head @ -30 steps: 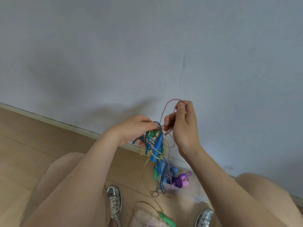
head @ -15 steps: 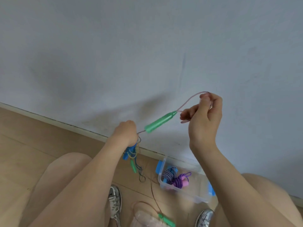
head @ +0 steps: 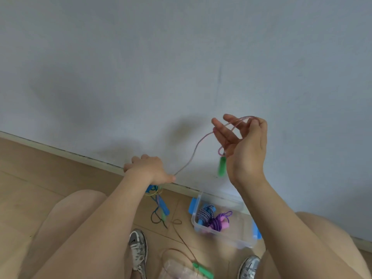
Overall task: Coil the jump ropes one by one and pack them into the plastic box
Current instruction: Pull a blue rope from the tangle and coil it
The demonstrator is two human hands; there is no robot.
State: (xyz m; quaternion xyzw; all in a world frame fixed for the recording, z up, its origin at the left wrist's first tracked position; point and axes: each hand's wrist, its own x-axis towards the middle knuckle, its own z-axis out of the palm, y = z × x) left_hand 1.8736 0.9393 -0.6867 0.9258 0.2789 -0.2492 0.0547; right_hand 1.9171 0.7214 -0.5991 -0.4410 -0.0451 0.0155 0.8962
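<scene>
A pale blue-grey painted wall point(head: 181, 57) is filling most of the view, with a faint vertical scuff point(head: 219, 81) running down it and soft, diffuse light leaving dim grey shadows point(head: 124, 146) low on it. A cream baseboard point(head: 60, 151) is slanting down from left to right along its foot, meeting a floor point(head: 30, 188) of light wooden planks with narrow seams.

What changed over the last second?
The hands pulled apart: right hand rose to the right, looping the pink rope over its fingers; left hand dropped left, gripping the rope and blue bundle. The green handle came free and now dangles under the right hand. Plastic box unchanged.
</scene>
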